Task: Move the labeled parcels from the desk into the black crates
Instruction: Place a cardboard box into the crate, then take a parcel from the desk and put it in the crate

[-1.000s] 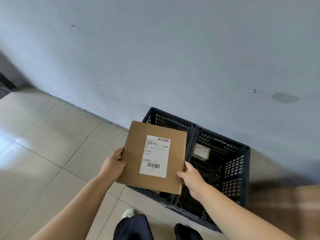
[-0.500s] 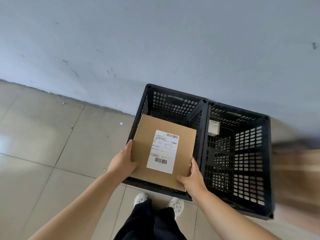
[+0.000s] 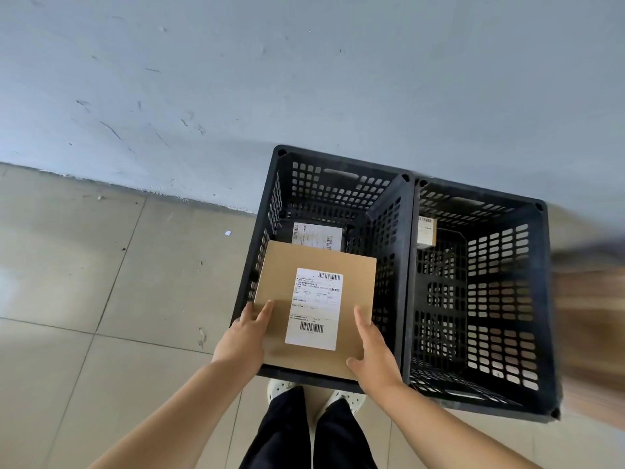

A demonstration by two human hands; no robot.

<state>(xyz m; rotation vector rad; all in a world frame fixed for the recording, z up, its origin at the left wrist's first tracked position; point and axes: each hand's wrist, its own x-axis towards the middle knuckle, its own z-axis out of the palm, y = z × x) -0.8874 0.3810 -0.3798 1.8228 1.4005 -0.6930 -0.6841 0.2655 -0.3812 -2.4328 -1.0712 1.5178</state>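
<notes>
Flat brown parcel (image 3: pixel 314 309), white barcoded label (image 3: pixel 314 308), print perhaps Chinese

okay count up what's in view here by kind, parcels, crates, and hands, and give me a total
Parcels: 3 – flat box held over the left crate, dark parcel inside it, small box in the right crate
Crates: 2 – left crate, right crate
Hands: 2 – left hand, right hand
Total: 7
</notes>
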